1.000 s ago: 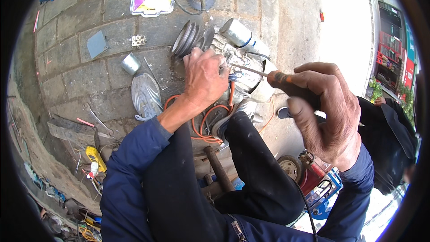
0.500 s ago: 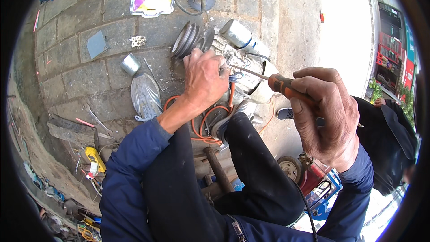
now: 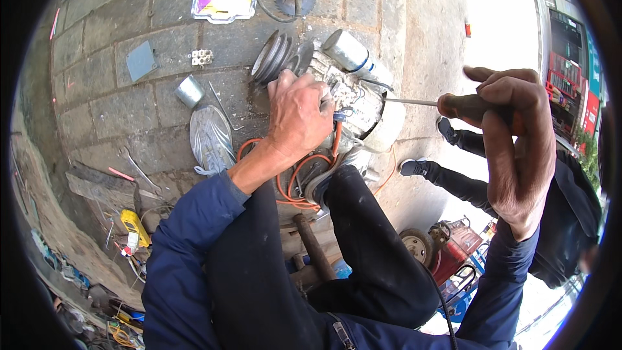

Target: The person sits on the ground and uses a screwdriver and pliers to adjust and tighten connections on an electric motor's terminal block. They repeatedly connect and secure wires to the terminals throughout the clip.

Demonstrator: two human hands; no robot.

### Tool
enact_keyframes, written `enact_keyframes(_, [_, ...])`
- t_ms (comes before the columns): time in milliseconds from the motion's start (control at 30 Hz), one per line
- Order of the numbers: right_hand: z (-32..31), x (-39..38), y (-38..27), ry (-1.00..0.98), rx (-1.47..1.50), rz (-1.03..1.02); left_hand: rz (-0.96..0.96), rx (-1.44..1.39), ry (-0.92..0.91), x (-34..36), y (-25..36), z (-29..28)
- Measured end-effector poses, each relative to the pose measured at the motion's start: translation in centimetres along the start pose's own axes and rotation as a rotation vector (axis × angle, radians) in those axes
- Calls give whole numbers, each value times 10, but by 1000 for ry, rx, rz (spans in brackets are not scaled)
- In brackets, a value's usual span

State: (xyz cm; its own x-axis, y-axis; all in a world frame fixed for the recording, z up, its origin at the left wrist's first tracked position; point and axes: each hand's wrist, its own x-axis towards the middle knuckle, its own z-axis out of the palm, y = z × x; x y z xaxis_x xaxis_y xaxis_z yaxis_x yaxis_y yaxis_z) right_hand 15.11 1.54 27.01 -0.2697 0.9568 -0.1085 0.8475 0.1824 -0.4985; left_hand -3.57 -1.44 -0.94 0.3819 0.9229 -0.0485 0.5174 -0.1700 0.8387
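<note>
Right hand (image 3: 521,146): right of the frame, fingers and thumb closed round the handle of a screwdriver (image 3: 457,106)
Screwdriver shaft: pointing left toward the electric motor (image 3: 360,105); contact cannot be told
Left hand (image 3: 295,116): centre of the frame, fingers bent against the electric motor; cannot tell whether they pinch anything
Electric motor: upper centre, on the paving (image 3: 126,107), grooved pulley (image 3: 269,58) at its left end
Orange cable (image 3: 337,137): coiled below the electric motor
Grey plate (image 3: 141,61): upper left
</note>
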Motion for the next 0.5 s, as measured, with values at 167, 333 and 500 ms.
enact_keyframes(167, [86,9,38,-149,44,228,22,-4,37,-1,0,0])
enact_keyframes(333, [169,-7,80,-173,-69,292,16,-34,12,-2,3,-1])
enact_keyframes(500, [181,-6,79,-162,-66,320,20,-38,45,-3,0,-1])
